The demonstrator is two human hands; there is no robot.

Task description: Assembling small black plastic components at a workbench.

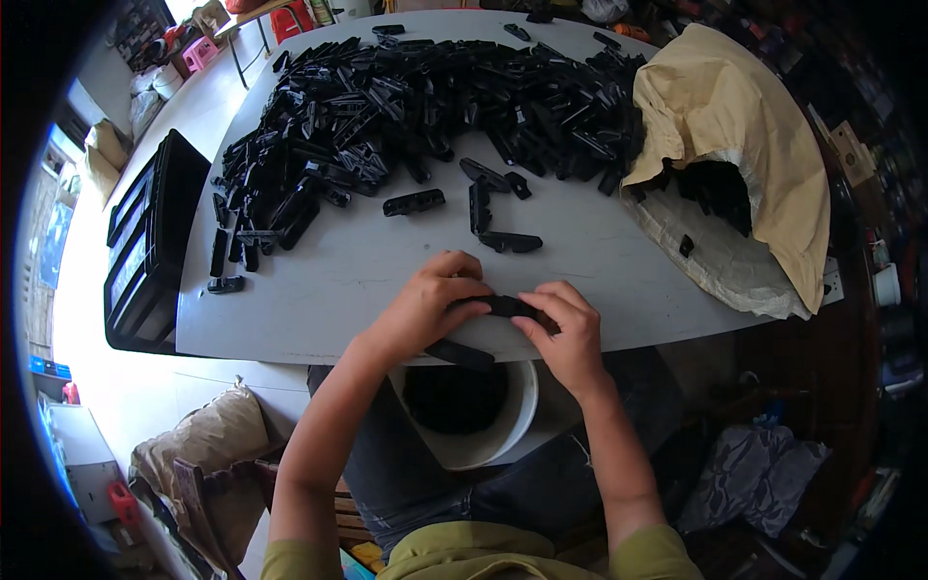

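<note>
Near the front edge of the grey table, a black plastic part is pinched between my two hands. My left hand grips its left end with thumb and fingers, and my right hand holds the right end. Just below my left hand another long black piece lies at the table edge, above a white bucket with black material inside. Beyond my hands lie a few loose black parts. A large heap of similar black plastic parts covers the far side.
On the right of the table, a tan sack lies with its mouth toward me and black pieces inside. A black crate leans by the table's left edge. A brown sack stands on the floor at lower left.
</note>
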